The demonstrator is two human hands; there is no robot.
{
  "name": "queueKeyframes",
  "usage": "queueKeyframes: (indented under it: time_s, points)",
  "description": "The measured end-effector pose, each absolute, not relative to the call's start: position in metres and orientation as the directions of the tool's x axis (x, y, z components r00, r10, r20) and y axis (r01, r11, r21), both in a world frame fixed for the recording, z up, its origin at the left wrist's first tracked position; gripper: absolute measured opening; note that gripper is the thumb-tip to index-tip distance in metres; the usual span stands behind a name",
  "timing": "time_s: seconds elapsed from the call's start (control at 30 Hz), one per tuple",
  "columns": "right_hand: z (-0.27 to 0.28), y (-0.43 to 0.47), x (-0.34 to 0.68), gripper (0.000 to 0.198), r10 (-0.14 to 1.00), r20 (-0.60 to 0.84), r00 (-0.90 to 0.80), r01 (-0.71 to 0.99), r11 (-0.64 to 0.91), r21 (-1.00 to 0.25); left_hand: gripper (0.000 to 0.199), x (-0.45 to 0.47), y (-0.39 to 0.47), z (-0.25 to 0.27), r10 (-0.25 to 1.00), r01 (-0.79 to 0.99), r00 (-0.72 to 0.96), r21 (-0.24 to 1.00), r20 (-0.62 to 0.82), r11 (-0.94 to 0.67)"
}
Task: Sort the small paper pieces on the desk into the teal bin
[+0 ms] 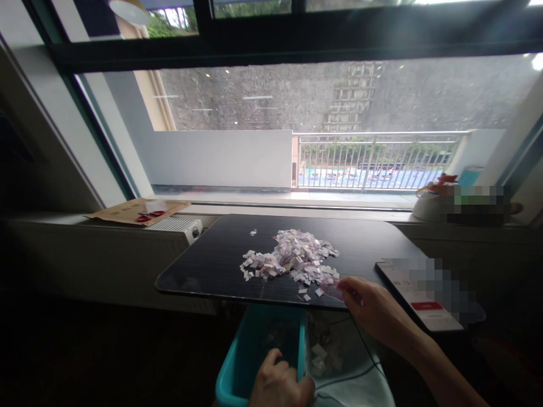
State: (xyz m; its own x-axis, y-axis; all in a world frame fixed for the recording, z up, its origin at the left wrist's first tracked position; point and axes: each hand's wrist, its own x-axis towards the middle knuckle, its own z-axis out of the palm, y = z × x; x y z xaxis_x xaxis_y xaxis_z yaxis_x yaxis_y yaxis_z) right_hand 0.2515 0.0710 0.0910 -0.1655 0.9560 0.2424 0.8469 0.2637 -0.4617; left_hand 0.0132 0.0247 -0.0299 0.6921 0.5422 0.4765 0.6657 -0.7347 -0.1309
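Observation:
A loose heap of small white and pinkish paper-like pieces [297,254] lies on the dark tabletop [203,265]. At the heap's near right edge, my right hand [373,308] pinches a thin, clear pinkish plastic piece [333,289] by the table's front edge. Below the table is a teal bin [229,379]. My left hand [282,381] is closed over the bin's right rim near its front, fingers on the inner side and thumb outside. The bin's inside is dim, so its contents are hard to make out.
A phone-like device [424,299] rests at the table's right side. A pale container with scraps [356,384] and dark cables stands right of the bin. Red-handled scissors [150,216] lie on brown paper [121,212] on the sill, beside a white radiator [176,227].

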Motion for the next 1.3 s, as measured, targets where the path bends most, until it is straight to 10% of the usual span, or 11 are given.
queueKeyframes:
  time_s: [0.67,1.3]
  points:
    - [0.101,0.046,0.263,0.02,0.968,0.175,-0.181,0.857,0.243,-0.455,0.019,0.022,0.022,0.007,0.723,0.723,0.691,0.005,-0.027,-0.691]
    - [0.096,0.075,0.223,0.026,0.934,0.257,-0.249,0.836,0.341,-0.43,0.021,0.027,0.023,0.004,0.734,0.735,0.678,0.001,-0.047,-0.678]
